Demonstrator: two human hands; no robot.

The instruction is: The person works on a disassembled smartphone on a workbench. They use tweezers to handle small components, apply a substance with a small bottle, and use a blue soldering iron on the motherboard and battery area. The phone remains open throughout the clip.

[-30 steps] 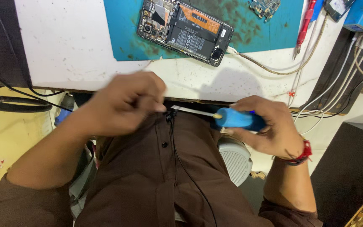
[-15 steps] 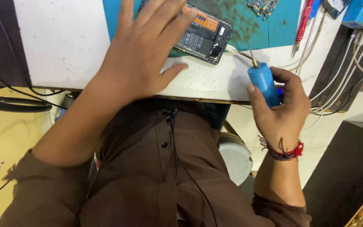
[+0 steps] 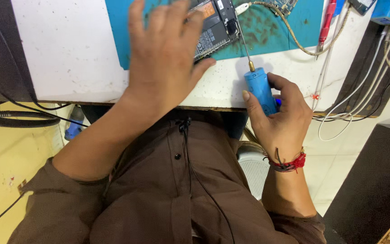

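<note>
The white worktable (image 3: 68, 54) fills the upper left and the middle of the frame, and its front edge runs across just above the person's brown shirt (image 3: 168, 199). On the table lies a blue-green work mat (image 3: 271, 36), stained with dark spots, in the upper centre. At the right edge of the frame a dark cabinet (image 3: 375, 190) stands on the pale floor, and several white cables (image 3: 357, 108) hang down from the table beside it.

The left hand (image 3: 168, 63) lies flat with the fingers spread wide, and it holds nothing; it presses on the opened smartphone (image 3: 215, 27), which rests on the mat at the top centre. The hand covers most of the phone, so only its right part with the dark battery is seen.

The right hand (image 3: 278, 117) is at the middle right, and it is closed around a blue electric screwdriver (image 3: 260, 90). The tool stands almost upright, and its thin metal bit (image 3: 243, 43) points up toward the right corner of the phone; whether the tip touches the phone I cannot tell. A red thread bracelet (image 3: 287, 163) goes around the right wrist.

A braided cable (image 3: 294, 40) curves over the mat behind the bit. A red pen-shaped tool (image 3: 326, 22) lies at the upper right.
</note>
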